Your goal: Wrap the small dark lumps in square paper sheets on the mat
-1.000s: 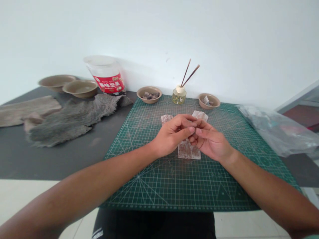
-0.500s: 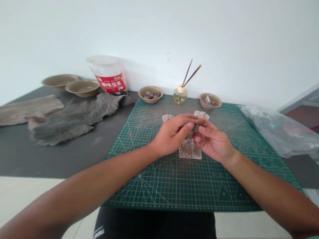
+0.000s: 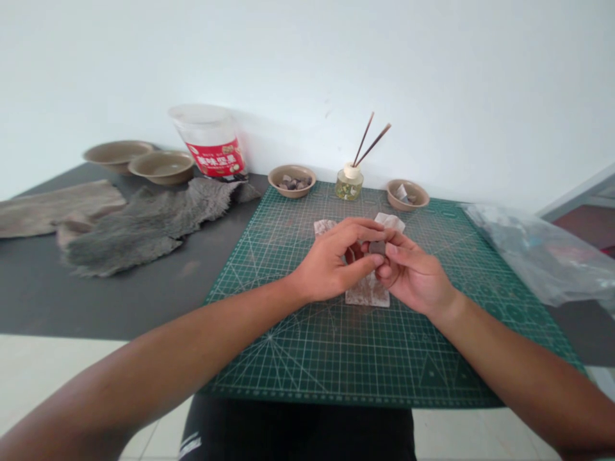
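Between both hands is a small dark grey-brown piece (image 3: 377, 248), about as wide as a fingertip or two. My right hand (image 3: 414, 269) pinches it from the right with thumb and fingers. My left hand (image 3: 332, 259) is curled around its left side, thumb and fingertips touching it. Beneath the hands, a stained whitish cloth or paper (image 3: 368, 296) lies on the green cutting mat (image 3: 307, 358). Two more crumpled whitish pieces show behind the hands, one behind the left (image 3: 324, 226) and one behind the right (image 3: 390, 221).
A bowl of small dark pieces (image 3: 292, 192), a diffuser bottle (image 3: 349, 184) and another small bowl (image 3: 407, 203) stand at the back. Grey cloths (image 3: 129, 237), two bowls (image 3: 162, 179) and a plastic tub (image 3: 211, 144) are left. A clear plastic bag (image 3: 542, 250) lies right.
My left thumb has moved down off the front of the small piece, and the left fingers have shifted, so more of the piece shows. My right hand has barely moved.
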A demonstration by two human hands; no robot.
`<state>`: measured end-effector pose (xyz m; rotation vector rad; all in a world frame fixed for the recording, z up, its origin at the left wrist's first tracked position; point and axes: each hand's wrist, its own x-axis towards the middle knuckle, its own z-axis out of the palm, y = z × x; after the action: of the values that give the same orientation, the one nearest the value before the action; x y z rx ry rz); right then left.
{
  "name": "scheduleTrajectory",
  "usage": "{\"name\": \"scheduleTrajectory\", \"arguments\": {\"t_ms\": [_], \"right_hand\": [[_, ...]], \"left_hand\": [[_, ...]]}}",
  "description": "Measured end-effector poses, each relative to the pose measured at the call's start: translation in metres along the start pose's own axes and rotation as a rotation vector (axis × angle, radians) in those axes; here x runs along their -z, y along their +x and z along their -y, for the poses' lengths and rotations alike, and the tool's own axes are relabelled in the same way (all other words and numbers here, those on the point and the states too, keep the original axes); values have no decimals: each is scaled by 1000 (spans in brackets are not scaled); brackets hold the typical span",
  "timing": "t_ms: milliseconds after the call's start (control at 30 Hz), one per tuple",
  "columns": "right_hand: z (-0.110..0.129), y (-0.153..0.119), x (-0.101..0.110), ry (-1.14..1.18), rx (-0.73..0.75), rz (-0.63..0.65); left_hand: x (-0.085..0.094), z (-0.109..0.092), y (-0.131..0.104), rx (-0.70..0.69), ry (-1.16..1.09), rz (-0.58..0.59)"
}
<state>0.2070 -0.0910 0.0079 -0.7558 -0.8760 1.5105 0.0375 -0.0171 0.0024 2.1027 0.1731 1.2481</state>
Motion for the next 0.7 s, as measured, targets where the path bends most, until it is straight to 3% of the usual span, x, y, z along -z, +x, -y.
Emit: {"name": "scheduleTrajectory", "arguments": {"t_ms": [200, 333, 500, 700], "right_hand": [[-1, 0, 1, -77, -13, -12], [9, 5, 11, -491, 109, -102], [36, 18, 47, -1429, 424, -566], [68, 27, 110, -1795, 492, -915]], "left_hand": [[1, 4, 0, -28, 23, 13], [6, 7, 0, 54, 97, 45], [8, 12, 1, 217, 265, 14], [6, 15, 1, 276, 332, 16]]}}
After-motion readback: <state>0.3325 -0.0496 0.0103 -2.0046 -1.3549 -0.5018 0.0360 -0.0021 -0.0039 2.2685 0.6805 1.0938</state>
